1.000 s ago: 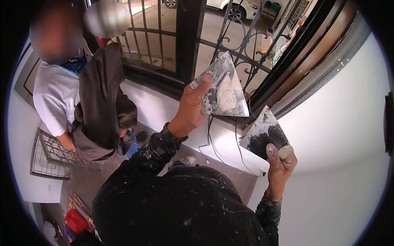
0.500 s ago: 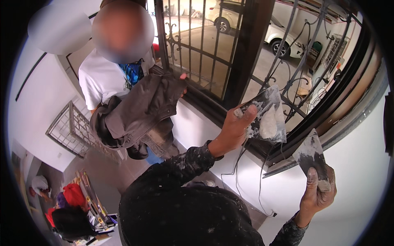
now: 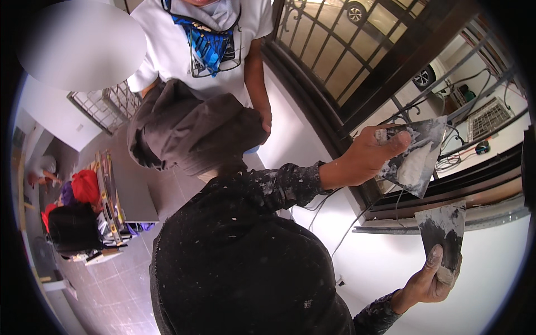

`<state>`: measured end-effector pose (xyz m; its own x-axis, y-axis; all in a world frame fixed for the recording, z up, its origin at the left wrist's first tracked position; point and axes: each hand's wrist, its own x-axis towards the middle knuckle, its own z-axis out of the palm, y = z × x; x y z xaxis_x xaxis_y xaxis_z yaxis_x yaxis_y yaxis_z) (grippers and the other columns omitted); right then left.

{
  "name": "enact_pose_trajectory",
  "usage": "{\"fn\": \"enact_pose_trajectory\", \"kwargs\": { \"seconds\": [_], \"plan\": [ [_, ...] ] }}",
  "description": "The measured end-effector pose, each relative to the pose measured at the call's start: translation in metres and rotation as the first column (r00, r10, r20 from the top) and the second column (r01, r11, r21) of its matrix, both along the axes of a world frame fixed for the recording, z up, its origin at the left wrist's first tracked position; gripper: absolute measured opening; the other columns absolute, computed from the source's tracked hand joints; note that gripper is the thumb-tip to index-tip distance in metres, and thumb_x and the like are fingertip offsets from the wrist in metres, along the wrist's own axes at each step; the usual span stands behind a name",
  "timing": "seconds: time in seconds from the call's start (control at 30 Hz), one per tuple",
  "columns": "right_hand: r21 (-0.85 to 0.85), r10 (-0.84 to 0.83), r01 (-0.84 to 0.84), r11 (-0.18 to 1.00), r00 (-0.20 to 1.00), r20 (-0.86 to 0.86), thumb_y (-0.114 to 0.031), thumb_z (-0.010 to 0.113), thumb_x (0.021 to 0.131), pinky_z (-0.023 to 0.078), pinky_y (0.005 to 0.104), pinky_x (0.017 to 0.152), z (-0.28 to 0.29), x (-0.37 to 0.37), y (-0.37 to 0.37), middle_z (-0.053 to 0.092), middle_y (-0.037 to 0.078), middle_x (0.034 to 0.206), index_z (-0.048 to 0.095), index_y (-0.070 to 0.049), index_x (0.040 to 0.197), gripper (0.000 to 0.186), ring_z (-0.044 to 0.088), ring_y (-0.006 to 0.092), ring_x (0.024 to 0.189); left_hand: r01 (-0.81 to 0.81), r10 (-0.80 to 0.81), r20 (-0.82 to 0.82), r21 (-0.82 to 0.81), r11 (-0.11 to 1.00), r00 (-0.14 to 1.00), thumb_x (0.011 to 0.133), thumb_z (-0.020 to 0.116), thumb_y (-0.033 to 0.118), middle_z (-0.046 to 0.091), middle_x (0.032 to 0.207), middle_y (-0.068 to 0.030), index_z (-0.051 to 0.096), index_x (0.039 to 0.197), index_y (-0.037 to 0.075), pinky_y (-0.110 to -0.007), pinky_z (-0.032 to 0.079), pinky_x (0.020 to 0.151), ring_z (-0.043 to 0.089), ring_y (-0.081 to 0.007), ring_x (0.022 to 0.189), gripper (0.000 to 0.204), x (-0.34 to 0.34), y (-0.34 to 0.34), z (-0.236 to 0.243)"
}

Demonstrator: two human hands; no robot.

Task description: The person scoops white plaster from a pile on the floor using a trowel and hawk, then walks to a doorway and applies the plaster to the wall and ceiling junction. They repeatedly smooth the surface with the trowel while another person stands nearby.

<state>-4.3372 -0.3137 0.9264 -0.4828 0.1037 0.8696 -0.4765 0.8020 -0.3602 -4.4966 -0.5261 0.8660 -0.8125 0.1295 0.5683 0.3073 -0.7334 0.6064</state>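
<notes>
From my end: putty (image 3: 414, 166) is out of its tub and loaded as a lump on the left blade (image 3: 433, 135), so picking-up reads as done. Right blade (image 3: 444, 231) carries only a smear. Neither blade touches the wall (image 3: 480, 273) or the grey strip (image 3: 491, 221) along the window's lower edge, so I'd judge spreading is what's left. Can't tell whether any of the wall's white is fresh (glare doesn't help).

Grip: left hand (image 3: 357, 161) pinches its blade, thumb on the face, other fingers mostly hidden. Right hand (image 3: 429, 286) pinches its blade near the lower end, thumb in front, fingers curled behind. Both blades are up in front of the window side, near each other with a gap.

Count: two working hands, two blades, one main putty lump. One co-worker (image 3: 245, 33) close by with one dark cloth (image 3: 192, 131); one more person (image 3: 44, 167) low at far left. One red bundle (image 3: 85, 187), one black bag (image 3: 72, 229); the rest of that pile I can't count.
</notes>
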Motion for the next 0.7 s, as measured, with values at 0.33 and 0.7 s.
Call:
{"fn": "enact_pose_trajectory", "kwargs": {
  "seconds": [0.33,0.7],
  "plan": [
    [0.025,0.036,-0.036,0.999,0.999,0.004,-0.014,0.077,0.089,0.056,0.0355,0.075,-0.001,-0.003,0.001,0.068,0.016,0.098,0.066,0.009,0.108,0.032,0.066,0.0227,0.087,-0.149,0.148,0.036,0.029,0.988,0.988,0.098,0.059,0.051,0.065,0.093,0.0009,0.066,0.109,-0.001,-0.024,0.048,0.073,0.054,-0.0044,0.084,0.054,0.008,-0.002,0.002],
    [0.028,0.087,-0.088,0.996,0.996,0.036,-0.016,0.078,0.089,0.055,0.0317,0.085,0.003,0.004,0.004,0.068,0.01,0.101,0.064,0.005,0.111,0.033,0.064,0.0177,0.094,-0.04,0.031,0.052,0.186,0.982,0.998,0.099,0.062,0.044,0.062,0.096,0.0039,0.064,0.112,0.001,-0.022,0.044,0.079,0.052,-0.0038,0.088,0.045,0.011,0.004,0.013]
  ]
}}
